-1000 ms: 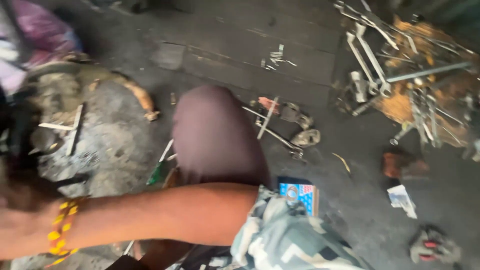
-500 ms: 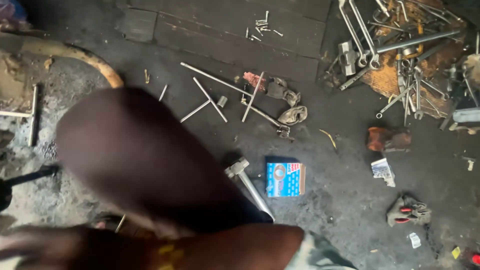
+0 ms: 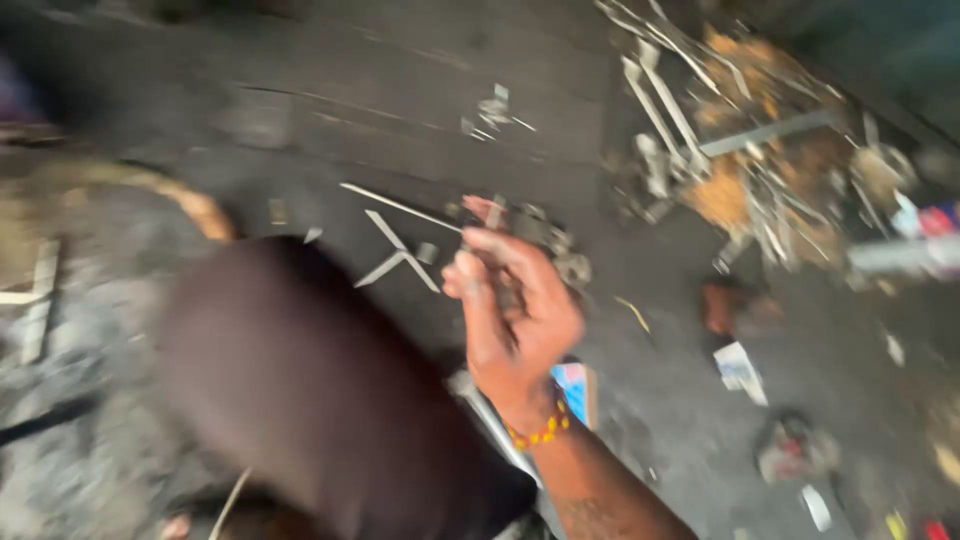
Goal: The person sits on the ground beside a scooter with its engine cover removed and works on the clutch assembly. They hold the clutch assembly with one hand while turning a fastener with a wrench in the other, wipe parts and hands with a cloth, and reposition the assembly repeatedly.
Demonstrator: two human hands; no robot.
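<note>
Half-curled and empty, my right hand (image 3: 515,310) hovers palm up, blurred, over the dark floor (image 3: 330,110). Crossed metal rods (image 3: 398,250) lie just left of its fingers; the blue box (image 3: 574,388) peeks from behind my wrist.

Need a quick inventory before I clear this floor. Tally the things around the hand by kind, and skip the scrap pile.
Right hand: 1
Beaded bracelet: 1
Blue box: 1
Hammer: 1
Thin metal rods: 3
Total: 7
</note>
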